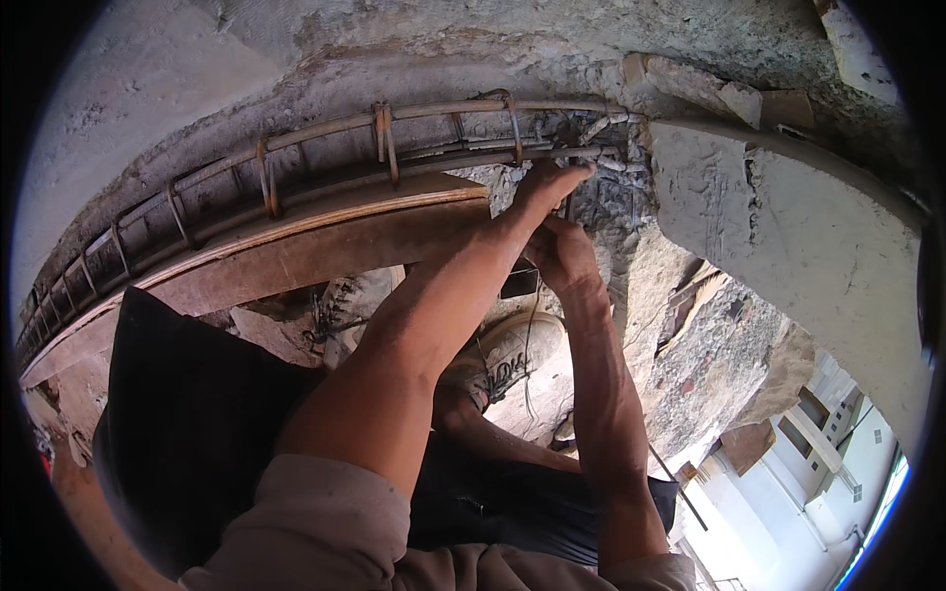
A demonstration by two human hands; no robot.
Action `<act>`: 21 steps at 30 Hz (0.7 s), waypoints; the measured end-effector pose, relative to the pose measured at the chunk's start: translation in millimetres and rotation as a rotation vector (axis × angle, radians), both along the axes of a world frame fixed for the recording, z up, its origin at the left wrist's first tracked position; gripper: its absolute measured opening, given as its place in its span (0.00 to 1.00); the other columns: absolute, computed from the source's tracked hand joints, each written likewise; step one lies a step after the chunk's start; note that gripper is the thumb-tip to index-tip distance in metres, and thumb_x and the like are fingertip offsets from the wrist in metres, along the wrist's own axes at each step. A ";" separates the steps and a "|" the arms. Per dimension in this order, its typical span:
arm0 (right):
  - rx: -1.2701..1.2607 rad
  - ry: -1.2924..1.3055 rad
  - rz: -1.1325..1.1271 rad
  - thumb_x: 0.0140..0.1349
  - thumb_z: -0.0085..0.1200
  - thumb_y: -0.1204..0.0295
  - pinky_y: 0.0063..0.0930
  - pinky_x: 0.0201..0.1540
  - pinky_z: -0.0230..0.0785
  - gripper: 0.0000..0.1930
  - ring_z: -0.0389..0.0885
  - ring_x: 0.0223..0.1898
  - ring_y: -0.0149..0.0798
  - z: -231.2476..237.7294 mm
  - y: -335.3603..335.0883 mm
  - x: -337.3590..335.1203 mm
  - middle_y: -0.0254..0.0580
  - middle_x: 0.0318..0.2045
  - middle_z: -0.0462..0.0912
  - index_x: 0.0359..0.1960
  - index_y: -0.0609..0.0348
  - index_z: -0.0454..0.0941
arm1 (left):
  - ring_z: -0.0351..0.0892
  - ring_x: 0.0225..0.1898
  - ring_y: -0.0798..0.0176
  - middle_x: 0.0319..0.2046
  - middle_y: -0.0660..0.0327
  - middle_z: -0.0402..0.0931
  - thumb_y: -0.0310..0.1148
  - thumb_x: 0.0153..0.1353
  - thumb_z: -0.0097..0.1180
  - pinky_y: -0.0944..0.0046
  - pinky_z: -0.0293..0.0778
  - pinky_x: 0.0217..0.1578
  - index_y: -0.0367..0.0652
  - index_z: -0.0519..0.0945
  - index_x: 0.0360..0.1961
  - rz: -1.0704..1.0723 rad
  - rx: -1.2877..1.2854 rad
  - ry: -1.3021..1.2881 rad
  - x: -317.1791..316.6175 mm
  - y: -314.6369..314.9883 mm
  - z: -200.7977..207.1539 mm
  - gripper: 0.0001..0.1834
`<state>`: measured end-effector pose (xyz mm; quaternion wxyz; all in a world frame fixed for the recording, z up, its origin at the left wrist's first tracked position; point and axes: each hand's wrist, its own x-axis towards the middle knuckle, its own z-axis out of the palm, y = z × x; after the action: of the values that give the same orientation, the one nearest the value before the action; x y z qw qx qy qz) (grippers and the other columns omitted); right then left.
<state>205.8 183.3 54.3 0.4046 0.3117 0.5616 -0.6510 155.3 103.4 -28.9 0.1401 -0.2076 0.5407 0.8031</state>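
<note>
My left hand (552, 187) is at the right end of the rebar cage (335, 126), its closed fingers against the lower bar. What it grips is hidden behind the hand. Just below it, my right hand (568, 254) is also closed, and its fingertips are out of sight. A thin dark rod (569, 209) shows between the two hands. Under the right hand hangs a thin wire (530, 340). Rusty stirrups (267, 177) ring the long bars, which end in broken concrete (616, 187).
A wooden formwork board (325, 251) runs beneath the cage. To the right stands a concrete block (778, 212) over rough masonry (719, 345). My shoe (522, 357) rests below my hands. At lower right, white building walls (788, 492) show far below.
</note>
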 end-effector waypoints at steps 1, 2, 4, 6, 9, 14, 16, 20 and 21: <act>-0.149 -0.035 -0.101 0.64 0.39 0.71 0.34 0.41 0.75 0.12 0.81 0.37 0.40 -3.5 -0.4 1.9 0.48 0.38 0.80 0.42 0.66 0.72 | 0.77 0.42 0.48 0.47 0.47 0.75 0.59 0.44 0.61 0.57 0.72 0.41 0.38 0.74 0.51 -0.125 0.022 -0.096 -0.5 -3.0 -3.6 0.40; -0.264 -0.025 -0.046 0.67 0.37 0.68 0.35 0.46 0.74 0.14 0.80 0.42 0.41 -4.3 11.3 0.7 0.49 0.42 0.79 0.47 0.65 0.69 | 0.77 0.42 0.48 0.47 0.47 0.75 0.59 0.43 0.62 0.57 0.71 0.42 0.38 0.75 0.51 -0.265 0.042 -0.193 -0.2 -12.0 13.8 0.41; -0.158 -0.030 -0.091 0.67 0.37 0.66 0.34 0.45 0.72 0.14 0.79 0.39 0.39 16.6 -15.8 4.1 0.45 0.40 0.78 0.46 0.62 0.70 | 0.75 0.47 0.47 0.48 0.46 0.75 0.59 0.48 0.58 0.54 0.70 0.46 0.37 0.74 0.51 -0.446 -0.153 -0.235 -6.5 -19.1 6.9 0.39; -0.096 -0.023 -0.085 0.69 0.36 0.63 0.35 0.47 0.72 0.16 0.79 0.41 0.39 14.8 -20.5 5.9 0.44 0.43 0.77 0.48 0.61 0.69 | 0.73 0.51 0.45 0.51 0.45 0.73 0.59 0.52 0.54 0.52 0.69 0.48 0.36 0.74 0.51 -0.518 -0.368 -0.273 -8.8 -20.0 23.8 0.38; 0.079 0.061 -0.048 0.69 0.35 0.61 0.35 0.45 0.74 0.18 0.79 0.40 0.39 -12.0 -26.0 11.3 0.44 0.43 0.77 0.50 0.61 0.67 | 0.67 0.57 0.43 0.55 0.43 0.68 0.58 0.59 0.44 0.49 0.67 0.53 0.31 0.72 0.52 -0.691 -0.588 -0.238 0.0 -31.5 61.6 0.37; -0.425 0.025 -0.330 0.67 0.40 0.65 0.36 0.42 0.76 0.14 0.80 0.37 0.39 -1.1 -35.8 12.3 0.45 0.37 0.79 0.43 0.64 0.70 | 0.74 0.50 0.45 0.52 0.38 0.69 0.53 0.62 0.41 0.52 0.71 0.48 0.24 0.70 0.51 -0.976 -0.801 0.074 0.2 -57.7 82.0 0.35; -0.491 0.015 -0.400 0.68 0.34 0.66 0.37 0.41 0.77 0.16 0.80 0.36 0.42 -0.8 -30.6 12.6 0.49 0.36 0.78 0.44 0.68 0.68 | 0.79 0.39 0.46 0.46 0.38 0.72 0.50 0.62 0.42 0.53 0.75 0.40 0.23 0.72 0.46 -1.050 -0.795 0.089 -2.7 -65.2 98.1 0.33; -0.652 0.002 -0.520 0.69 0.34 0.62 0.37 0.41 0.77 0.20 0.79 0.36 0.43 -6.4 -20.1 17.6 0.51 0.36 0.77 0.45 0.71 0.67 | 0.83 0.30 0.50 0.34 0.48 0.81 0.32 0.48 0.50 0.54 0.78 0.32 0.33 0.81 0.36 -1.399 -1.028 0.366 -22.9 -58.6 113.5 0.16; -0.750 -0.024 -0.607 0.69 0.34 0.61 0.37 0.42 0.76 0.21 0.79 0.36 0.44 -10.1 -20.6 21.9 0.51 0.36 0.77 0.46 0.72 0.67 | 0.82 0.29 0.49 0.32 0.47 0.80 0.32 0.51 0.49 0.53 0.77 0.32 0.34 0.81 0.33 -1.414 -1.079 0.538 -27.8 -66.6 129.9 0.15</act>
<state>227.8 162.7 44.2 0.2874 0.3017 0.1671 -0.8936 127.5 36.9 101.0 0.3515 0.3262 0.8562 0.1922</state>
